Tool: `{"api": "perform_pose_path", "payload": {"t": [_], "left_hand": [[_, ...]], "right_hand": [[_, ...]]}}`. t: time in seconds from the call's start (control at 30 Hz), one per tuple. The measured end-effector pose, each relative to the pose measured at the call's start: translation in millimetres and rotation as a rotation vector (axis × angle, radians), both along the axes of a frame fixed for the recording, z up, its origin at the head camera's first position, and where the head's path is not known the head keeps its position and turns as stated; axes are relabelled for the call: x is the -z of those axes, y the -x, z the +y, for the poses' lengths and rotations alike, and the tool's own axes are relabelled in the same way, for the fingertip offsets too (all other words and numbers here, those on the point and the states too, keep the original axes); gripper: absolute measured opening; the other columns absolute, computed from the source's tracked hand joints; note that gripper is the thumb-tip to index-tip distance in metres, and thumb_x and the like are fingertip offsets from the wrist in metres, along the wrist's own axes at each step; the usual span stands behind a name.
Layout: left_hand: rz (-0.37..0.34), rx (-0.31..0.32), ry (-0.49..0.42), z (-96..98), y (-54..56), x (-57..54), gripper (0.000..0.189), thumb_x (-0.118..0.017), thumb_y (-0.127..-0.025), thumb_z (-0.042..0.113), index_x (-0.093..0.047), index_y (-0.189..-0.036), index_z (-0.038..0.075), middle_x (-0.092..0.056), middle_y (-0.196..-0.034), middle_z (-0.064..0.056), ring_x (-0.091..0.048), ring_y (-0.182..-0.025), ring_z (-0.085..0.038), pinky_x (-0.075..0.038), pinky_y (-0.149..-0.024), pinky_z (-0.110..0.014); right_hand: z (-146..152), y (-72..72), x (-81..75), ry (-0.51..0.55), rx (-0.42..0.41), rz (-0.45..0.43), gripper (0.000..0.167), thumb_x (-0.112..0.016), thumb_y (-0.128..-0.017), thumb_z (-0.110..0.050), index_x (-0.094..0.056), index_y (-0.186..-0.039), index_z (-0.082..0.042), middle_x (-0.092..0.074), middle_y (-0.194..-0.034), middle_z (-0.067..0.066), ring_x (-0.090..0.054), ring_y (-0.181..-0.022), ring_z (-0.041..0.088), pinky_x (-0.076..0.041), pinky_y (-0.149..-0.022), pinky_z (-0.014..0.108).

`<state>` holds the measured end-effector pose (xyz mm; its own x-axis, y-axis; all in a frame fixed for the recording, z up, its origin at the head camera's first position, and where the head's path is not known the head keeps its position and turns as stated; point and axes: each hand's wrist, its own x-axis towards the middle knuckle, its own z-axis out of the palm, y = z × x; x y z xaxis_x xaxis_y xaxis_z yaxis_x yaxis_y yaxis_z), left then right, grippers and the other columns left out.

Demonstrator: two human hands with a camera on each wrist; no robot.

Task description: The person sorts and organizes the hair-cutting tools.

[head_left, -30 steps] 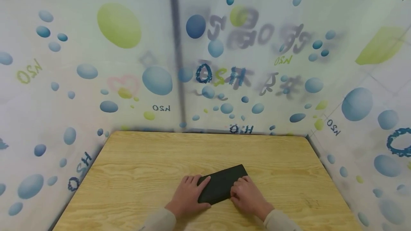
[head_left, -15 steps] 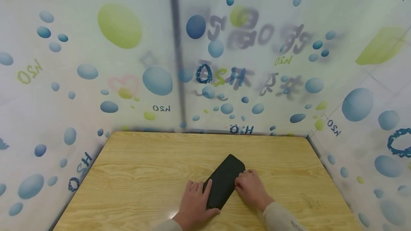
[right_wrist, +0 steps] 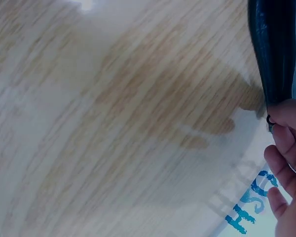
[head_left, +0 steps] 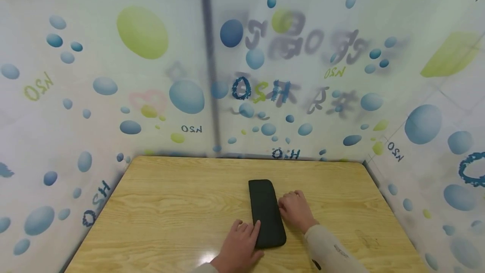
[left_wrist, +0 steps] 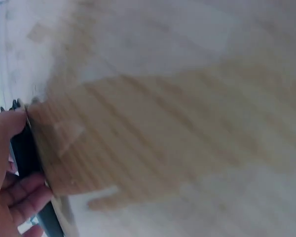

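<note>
A slim black zip case [head_left: 267, 214] lies on the wooden table, its long side pointing away from me. My left hand [head_left: 239, 245] holds its near left corner, index finger along the left edge and thumb at the near end. In the left wrist view, the fingers [left_wrist: 27, 195] and thumb grip the dark edge of the case. Beside the right edge is my right hand [head_left: 297, 210], fingers curled. The right wrist view shows its thumb and index finger pinching a small zipper pull [right_wrist: 270, 121] at the case's end.
The wooden table [head_left: 182, 193] has its back edge against a wall [head_left: 151, 75] printed with blue and green bubbles and lettering. Similar walls stand at the left and right. Light glares on the tabletop near my left wrist.
The black case has turned counterclockwise, from slanting rightward to pointing nearly straight away. My left hand has shifted right and nearer to me with it; my right hand has moved slightly farther away.
</note>
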<state>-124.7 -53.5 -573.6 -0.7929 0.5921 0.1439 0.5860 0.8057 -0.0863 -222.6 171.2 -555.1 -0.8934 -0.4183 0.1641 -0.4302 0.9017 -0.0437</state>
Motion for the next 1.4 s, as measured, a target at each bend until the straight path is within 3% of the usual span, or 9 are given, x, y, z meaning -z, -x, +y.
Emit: {"api": "perform_pose_path", "payload": {"t": [0.1,0.2,0.37,0.5,0.7,1.03,1.4], "left_hand": [[-0.097,0.022,-0.038,-3.8,7.5,-4.0,0.075,-0.050,-0.089,0.068,-0.048,-0.144,0.016,-0.061,-0.116,0.002,-0.057,-0.104,-0.012,-0.043,-0.097,-0.038],[-0.175,0.050,-0.089,-11.7,18.1,-8.7,0.075,-0.054,-0.086,0.069,-0.047,-0.145,0.023,-0.056,-0.128,0.003,-0.055,-0.116,-0.012,-0.045,-0.098,-0.038],[-0.170,0.148,-0.075,-25.0,34.9,-12.5,0.084,-0.055,-0.082,0.072,-0.038,-0.150,0.025,-0.036,-0.157,-0.002,-0.040,-0.140,-0.019,-0.042,-0.107,-0.045],[-0.179,0.208,-0.054,-27.2,44.8,-13.0,0.091,-0.055,-0.080,0.074,-0.031,-0.154,0.025,-0.028,-0.161,-0.004,-0.033,-0.146,-0.023,-0.039,-0.110,-0.049],[-0.240,0.216,-0.051,-26.5,56.6,-9.0,0.099,-0.053,-0.076,0.080,-0.024,-0.156,0.030,-0.020,-0.164,0.000,-0.023,-0.151,-0.023,-0.033,-0.114,-0.051],[-0.299,0.226,-0.119,-30.7,59.0,-0.4,0.099,-0.050,-0.076,0.082,-0.018,-0.156,0.034,-0.014,-0.165,0.003,-0.018,-0.152,-0.022,-0.030,-0.115,-0.055],[-0.251,0.237,-0.119,-30.1,57.5,-2.0,0.098,-0.049,-0.077,0.082,-0.020,-0.156,0.032,-0.017,-0.165,0.001,-0.021,-0.151,-0.023,-0.031,-0.114,-0.056]], "right_hand": [[0,0.4,-1.3,0.013,0.010,-0.006,0.017,-0.078,-0.081,-0.020,-0.065,-0.070,-0.020,-0.059,-0.069,-0.006,-0.057,-0.074,0.016,-0.044,-0.095,0.047],[2,0.2,-1.2,0.009,0.013,0.001,0.017,-0.078,-0.081,-0.020,-0.065,-0.070,-0.021,-0.060,-0.069,-0.007,-0.058,-0.075,0.016,-0.044,-0.095,0.046],[3,1.4,-0.2,-0.005,0.005,0.001,0.017,-0.078,-0.081,-0.021,-0.065,-0.070,-0.021,-0.060,-0.071,-0.007,-0.058,-0.077,0.017,-0.043,-0.095,0.047],[2,2.9,1.5,-0.027,0.003,-0.025,0.015,-0.077,-0.083,-0.023,-0.066,-0.073,-0.021,-0.063,-0.073,-0.006,-0.059,-0.079,0.018,-0.043,-0.097,0.048],[2,4.4,2.5,-0.038,-0.011,-0.032,0.012,-0.076,-0.084,-0.024,-0.068,-0.076,-0.021,-0.065,-0.075,-0.006,-0.059,-0.081,0.018,-0.042,-0.099,0.048],[5,2.3,4.4,-0.034,-0.035,-0.011,0.004,-0.076,-0.083,-0.023,-0.073,-0.081,-0.022,-0.069,-0.080,-0.006,-0.061,-0.083,0.018,-0.042,-0.098,0.047],[12,3.3,3.9,-0.025,-0.069,0.036,0.006,-0.077,-0.083,-0.026,-0.075,-0.081,-0.021,-0.069,-0.080,-0.007,-0.061,-0.084,0.016,-0.041,-0.097,0.045]]}}
